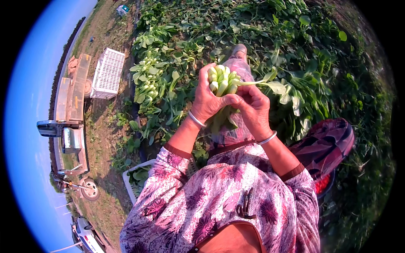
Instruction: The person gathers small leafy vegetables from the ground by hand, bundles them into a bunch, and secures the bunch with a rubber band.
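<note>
My left hand (204, 99) is wrapped around a bunch of bok choy (223, 80). The pale green stem bases point up at me, and the leaves hang below, partly hidden by my hands. My right hand (255, 104) grips the bunch's right side with curled fingers, its thumb meeting my left thumb. A loose leafy stalk (269, 80) sticks out to the right just above my right fingers. Beyond my left hand, several bok choy bunches (147, 77) lie in a row with their bases showing. A silver-coloured bangle circles each wrist.
Leafy plants (303, 79) cover the ground ahead and right. A white crate (126, 183) holding greens stands by my left side. Farther left are a stacked white plastic crate (109, 72), a three-wheeled cargo vehicle (74, 91) and a parked car (87, 234). A tub with something red (322, 185) sits behind my right knee.
</note>
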A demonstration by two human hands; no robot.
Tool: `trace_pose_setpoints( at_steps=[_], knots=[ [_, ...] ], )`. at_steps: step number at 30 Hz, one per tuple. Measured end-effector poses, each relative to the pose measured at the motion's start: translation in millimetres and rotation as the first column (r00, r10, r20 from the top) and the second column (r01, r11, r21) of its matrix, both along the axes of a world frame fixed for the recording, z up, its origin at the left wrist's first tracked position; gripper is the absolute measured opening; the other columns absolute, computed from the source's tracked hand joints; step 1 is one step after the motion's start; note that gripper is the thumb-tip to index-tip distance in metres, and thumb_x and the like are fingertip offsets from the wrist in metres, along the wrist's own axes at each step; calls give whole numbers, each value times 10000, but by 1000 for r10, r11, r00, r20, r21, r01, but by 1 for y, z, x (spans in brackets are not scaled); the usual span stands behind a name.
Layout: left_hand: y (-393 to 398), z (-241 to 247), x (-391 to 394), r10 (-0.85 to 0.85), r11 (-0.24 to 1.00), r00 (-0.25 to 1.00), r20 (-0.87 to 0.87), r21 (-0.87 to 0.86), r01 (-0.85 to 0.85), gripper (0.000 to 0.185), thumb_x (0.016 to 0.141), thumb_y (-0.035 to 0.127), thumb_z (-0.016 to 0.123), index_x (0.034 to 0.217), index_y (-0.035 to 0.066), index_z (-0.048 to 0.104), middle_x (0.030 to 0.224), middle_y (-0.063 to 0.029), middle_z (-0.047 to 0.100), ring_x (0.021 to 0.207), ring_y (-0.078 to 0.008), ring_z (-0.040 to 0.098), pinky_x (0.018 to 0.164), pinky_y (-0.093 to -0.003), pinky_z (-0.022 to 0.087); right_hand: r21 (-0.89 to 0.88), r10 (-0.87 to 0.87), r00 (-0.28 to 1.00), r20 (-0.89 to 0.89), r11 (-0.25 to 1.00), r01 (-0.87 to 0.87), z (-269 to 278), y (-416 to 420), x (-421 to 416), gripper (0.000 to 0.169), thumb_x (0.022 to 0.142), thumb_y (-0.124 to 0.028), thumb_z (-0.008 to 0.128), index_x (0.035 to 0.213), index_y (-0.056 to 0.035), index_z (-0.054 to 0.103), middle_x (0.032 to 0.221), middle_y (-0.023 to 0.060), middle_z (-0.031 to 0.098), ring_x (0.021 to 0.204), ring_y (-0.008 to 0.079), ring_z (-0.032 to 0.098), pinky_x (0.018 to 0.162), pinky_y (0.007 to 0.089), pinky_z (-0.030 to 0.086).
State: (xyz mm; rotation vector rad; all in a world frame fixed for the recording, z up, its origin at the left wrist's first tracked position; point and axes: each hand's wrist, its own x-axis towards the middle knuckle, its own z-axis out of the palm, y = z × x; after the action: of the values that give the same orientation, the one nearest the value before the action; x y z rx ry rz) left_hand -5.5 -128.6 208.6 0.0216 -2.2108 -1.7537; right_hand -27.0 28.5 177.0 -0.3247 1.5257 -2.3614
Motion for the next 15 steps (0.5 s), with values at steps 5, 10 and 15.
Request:
trace_pose_setpoints(
  at_steps=[5, 10, 15],
  knots=[
    [-1, -3, -2, 19, 1000, 1000, 22, -19, -19, 1072, 568, 365, 970, 1375, 38, 344, 1232, -104, 537, 1122, -188, 553, 981, -333, 484, -84, 54, 998, 21, 995, -52, 0, 3, 3, 251, 922, -41, 655, 1148, 65, 634, 1010, 79, 683, 895, 135, 669, 835, 282, 550],
    [4, 6, 0, 99, 989, 993, 57, -114, -92, 899, 641, 166, 934, 1343, 36, 387, 1225, -76, 532, 1104, -170, 552, 979, -322, 479, -180, 154, 968, 200, 977, -118, 4, 12, -16, 196, 940, -90, 636, 1071, 44, 694, 841, 42, 691, 782, 99, 643, 708, 230, 515],
    [7, -6, -4, 180, 952, 983, -36, -246, -183, 835, 619, 188, 931, 1289, 47, 452, 1112, -96, 591, 974, -185, 603, 860, -326, 523, -90, 11, 969, 247, 996, 12, 13, 2, -30, 163, 931, -146, 693, 929, 16, 712, 720, -3, 646, 612, 39, 540, 548, 196, 423]
  ],
)
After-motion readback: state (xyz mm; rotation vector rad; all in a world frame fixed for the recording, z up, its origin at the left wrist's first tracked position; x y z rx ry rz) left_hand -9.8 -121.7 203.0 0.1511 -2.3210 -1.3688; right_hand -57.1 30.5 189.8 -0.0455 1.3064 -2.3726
